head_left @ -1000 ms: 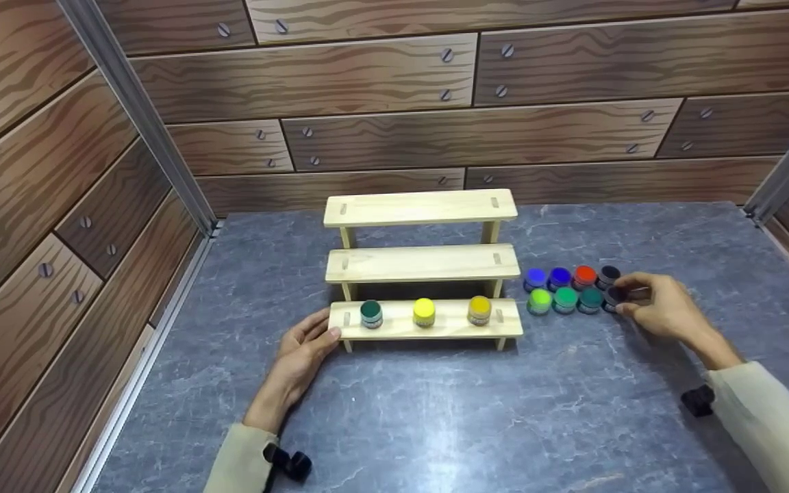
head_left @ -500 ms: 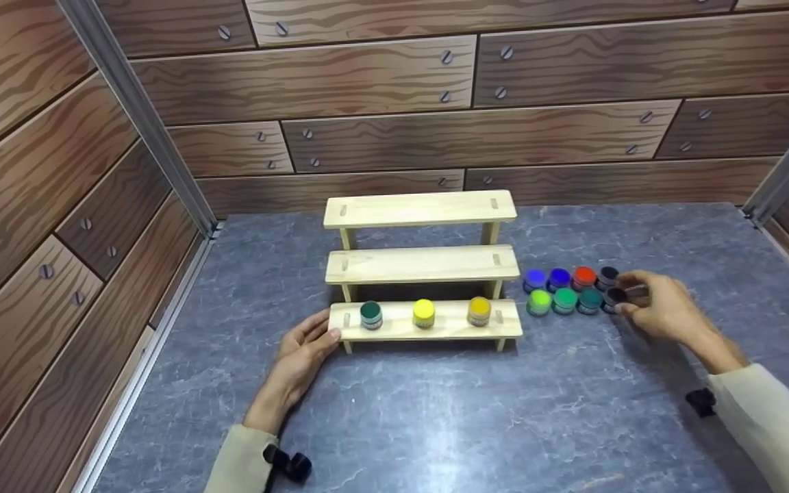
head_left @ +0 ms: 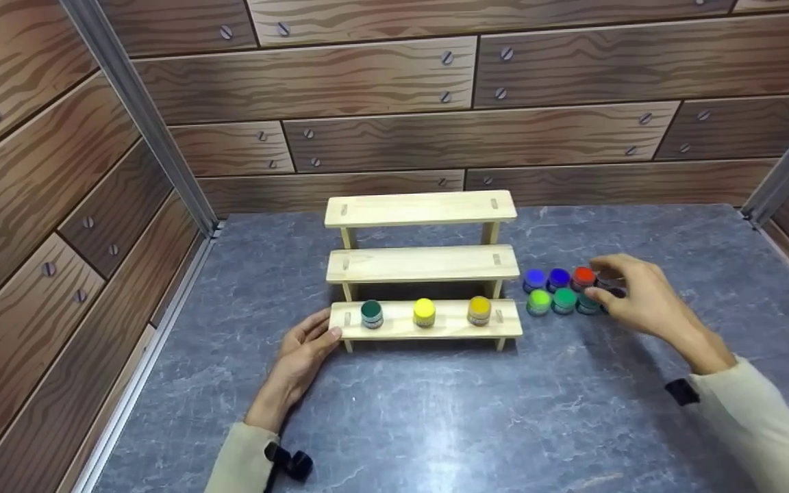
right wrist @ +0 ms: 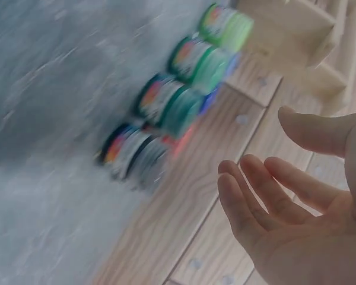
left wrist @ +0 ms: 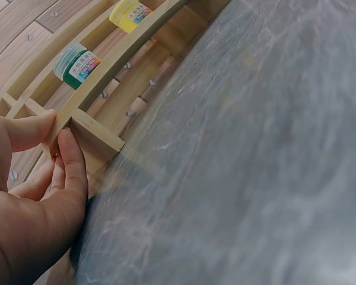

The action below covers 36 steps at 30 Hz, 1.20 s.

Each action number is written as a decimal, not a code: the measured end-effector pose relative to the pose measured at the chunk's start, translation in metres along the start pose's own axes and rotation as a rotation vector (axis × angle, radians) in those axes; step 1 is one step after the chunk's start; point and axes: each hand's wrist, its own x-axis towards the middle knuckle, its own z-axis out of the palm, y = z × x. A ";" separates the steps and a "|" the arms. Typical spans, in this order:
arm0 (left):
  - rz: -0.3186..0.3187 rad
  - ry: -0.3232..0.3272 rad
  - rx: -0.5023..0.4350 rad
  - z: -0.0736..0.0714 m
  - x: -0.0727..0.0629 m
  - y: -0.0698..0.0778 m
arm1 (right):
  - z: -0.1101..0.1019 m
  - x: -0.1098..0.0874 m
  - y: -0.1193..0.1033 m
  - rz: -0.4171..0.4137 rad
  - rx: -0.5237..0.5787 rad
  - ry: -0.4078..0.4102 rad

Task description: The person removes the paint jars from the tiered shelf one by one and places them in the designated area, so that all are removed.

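Observation:
My left hand [head_left: 302,356] pinches the left end of the lowest step of a three-tier wooden display stand [head_left: 422,263], thumb on top and fingers below, as the left wrist view shows. On that step stand a dark green paint jar [head_left: 371,314], a yellow paint jar [head_left: 424,313] and an amber paint jar [head_left: 479,311]. My right hand [head_left: 641,301] is over the right end of two rows of paint jars, partly hiding the dark ones. In the right wrist view its fingers [right wrist: 273,196] are apart from the thumb with nothing between them, and a black paint jar [right wrist: 133,155] stands nearby.
Right of the stand, the rows include a red jar [head_left: 583,277], a blue jar [head_left: 559,279], a light green jar [head_left: 539,301] and a green jar [head_left: 564,300]. Wood-patterned walls [head_left: 394,82] enclose the grey marbled tabletop [head_left: 394,424] at the back and sides.
My right hand has let go of the dark jar at the right end and shifted left and up over the rows. The left hand and the stand stay put.

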 end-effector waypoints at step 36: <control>-0.005 0.012 0.013 0.000 0.001 0.001 | 0.088 0.020 -0.084 -0.273 0.121 -0.092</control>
